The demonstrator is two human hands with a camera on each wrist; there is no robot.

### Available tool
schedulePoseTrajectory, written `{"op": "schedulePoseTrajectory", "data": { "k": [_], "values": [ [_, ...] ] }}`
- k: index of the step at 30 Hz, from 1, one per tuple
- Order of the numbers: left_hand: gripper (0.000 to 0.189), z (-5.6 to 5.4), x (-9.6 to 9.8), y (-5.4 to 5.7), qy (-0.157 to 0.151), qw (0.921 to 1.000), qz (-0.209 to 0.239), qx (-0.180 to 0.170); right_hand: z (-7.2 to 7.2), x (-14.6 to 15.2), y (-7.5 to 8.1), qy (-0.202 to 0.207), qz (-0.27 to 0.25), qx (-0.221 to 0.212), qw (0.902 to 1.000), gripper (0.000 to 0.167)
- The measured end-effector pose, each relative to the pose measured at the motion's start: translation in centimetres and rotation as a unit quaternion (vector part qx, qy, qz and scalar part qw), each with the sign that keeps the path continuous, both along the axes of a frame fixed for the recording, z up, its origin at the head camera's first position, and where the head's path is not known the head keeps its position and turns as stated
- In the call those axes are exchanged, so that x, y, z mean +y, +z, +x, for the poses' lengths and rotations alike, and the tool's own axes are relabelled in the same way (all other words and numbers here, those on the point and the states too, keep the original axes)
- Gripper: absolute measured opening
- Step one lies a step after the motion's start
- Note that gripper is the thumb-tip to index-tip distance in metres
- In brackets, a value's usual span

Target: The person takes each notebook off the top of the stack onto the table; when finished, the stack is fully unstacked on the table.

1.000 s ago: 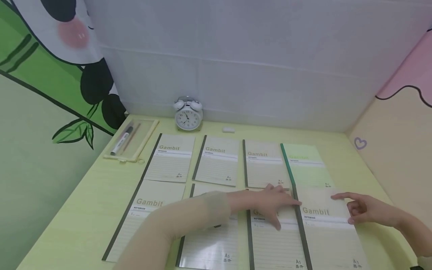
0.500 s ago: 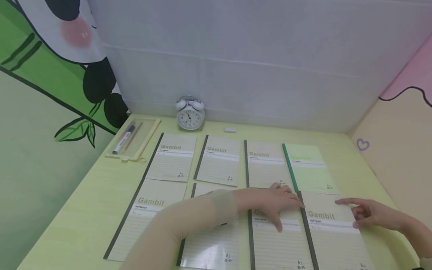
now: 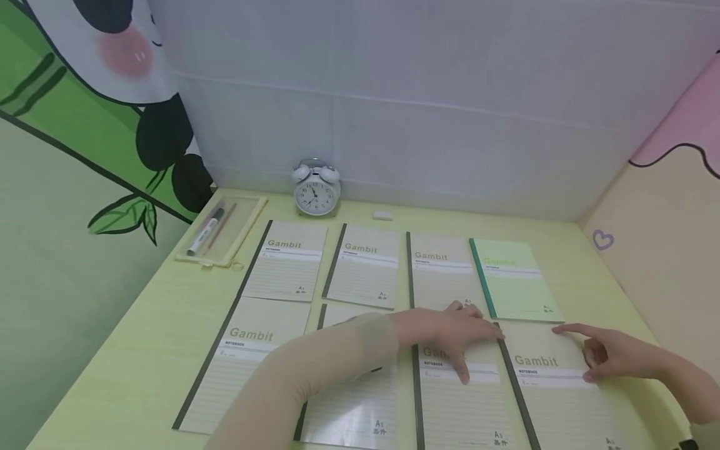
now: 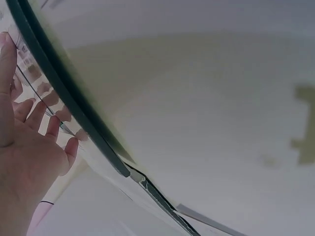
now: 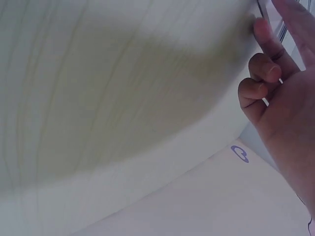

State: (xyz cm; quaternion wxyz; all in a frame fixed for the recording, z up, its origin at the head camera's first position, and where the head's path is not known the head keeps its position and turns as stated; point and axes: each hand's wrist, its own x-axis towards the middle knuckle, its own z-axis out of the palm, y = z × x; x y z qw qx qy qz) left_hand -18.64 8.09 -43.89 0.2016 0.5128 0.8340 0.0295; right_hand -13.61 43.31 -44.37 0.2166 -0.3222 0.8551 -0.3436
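Observation:
A pale Gambit notebook (image 3: pixel 562 400) with a dark spine lies flat at the front right, below a green notebook (image 3: pixel 514 281). My left hand (image 3: pixel 455 337) reaches across the neighbouring pale notebook (image 3: pixel 464 409), fingers spread, one fingertip at the front-right notebook's spine. In the left wrist view this hand (image 4: pixel 32 132) has relaxed fingers beside a dark notebook spine (image 4: pixel 74 96). At the notebook's other side is my right hand (image 3: pixel 619 356), index finger extended to the top right corner and thumb at the right edge. The right wrist view shows that hand's (image 5: pixel 290 93) other fingers bent, gripping nothing.
More pale notebooks, such as one at the back left (image 3: pixel 289 272), lie in two rows on the yellow table (image 3: pixel 124 350). Behind them stand a white alarm clock (image 3: pixel 316 194) and a white eraser (image 3: pixel 382 215). A clear pencil case (image 3: pixel 239 228) holding pens lies at the far left.
The front-right notebook has slid towards me and slightly right, both hands staying at its edges. Its top edge no longer overlaps the green notebook, whose lower edge now shows fully.

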Motion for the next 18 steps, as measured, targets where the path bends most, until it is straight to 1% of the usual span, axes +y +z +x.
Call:
{"op": "schedulePoseTrajectory", "data": {
  "k": [4,7,9,11,12,14,16,18],
  "values": [
    [0.110,-0.1,0.0,-0.1,0.004,1.0000,-0.003,-0.003,0.0,-0.2,-0.2,0.007,-0.004,0.010,0.9999,0.075],
    [0.109,-0.1,0.0,-0.2,0.002,1.0000,-0.002,-0.003,-0.1,-0.1,-0.2,0.011,-0.006,0.004,0.9999,0.075],
    [0.109,0.0,0.0,-0.2,-0.003,1.0000,-0.001,0.001,-0.2,0.0,0.1,0.007,-0.002,0.005,1.0000,0.074],
    [0.107,0.0,-0.1,0.0,-0.010,0.9999,0.004,0.006,-0.4,0.0,0.7,-0.008,0.001,0.013,0.9999,0.072],
    [0.106,0.1,-0.2,0.2,-0.012,0.9999,0.006,0.010,-0.5,0.0,1.2,-0.017,0.003,0.024,0.9996,0.070],
    [0.103,0.2,-0.5,0.7,-0.016,0.9996,0.010,0.019,-0.8,-0.2,2.3,-0.038,0.012,0.060,0.9974,0.067],
    [0.098,0.5,-1.2,1.6,-0.015,0.9995,0.013,0.024,-1.1,-0.8,3.6,-0.058,0.022,0.101,0.9929,0.066],
    [0.094,0.8,-2.3,2.6,-0.012,0.9993,0.015,0.032,-1.3,-1.6,5.0,-0.076,0.040,0.136,0.9870,0.065]
  ]
}}
